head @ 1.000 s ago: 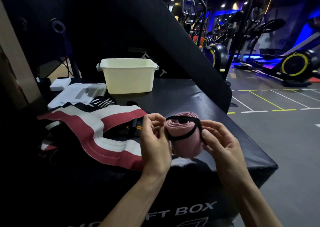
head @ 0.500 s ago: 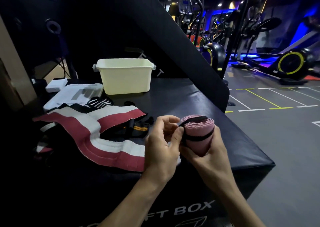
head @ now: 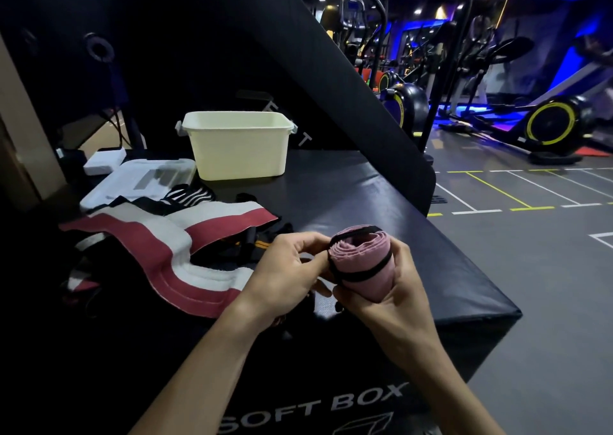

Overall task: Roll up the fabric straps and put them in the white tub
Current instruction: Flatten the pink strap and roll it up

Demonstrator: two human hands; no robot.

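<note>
Dim gym hall behind, blue-lit, with exercise machines (head: pixel 550 126) far right and floor lines on grey flooring; details there lost in dark and blur

Black padded box (head: pixel 381 209) as work surface, lettering "SOFT BOX" on near face, bottom edge cut off by frame

White tub (head: pixel 237 149) upright at far side of box top, mouth up, inside not visible from here

White flat lid or tray (head: pixel 132 182) left of tub, partly under straps; small white block (head: pixel 104 162) beyond it, hard to make out

Red-and-white strap (head: pixel 159 252) spread unrolled across left of box top, far end lost in shadow; striped black-and-white strap (head: pixel 189 197) and black strap with orange lines (head: pixel 252 247) partly hidden beneath it

Pink rolled strap (head: pixel 363 262) held above near edge of box, well apart from tub, long axis roughly upright, coiled end tilted up toward camera, lower end hidden in palm

Thin black band (head: pixel 365 273) looped around roll, over top rim and across middle

Right hand (head: pixel 394 298) curled round roll from below and behind

Left hand (head: pixel 285 275) pinching black band at roll's left side, fingertips partly hidden
</note>
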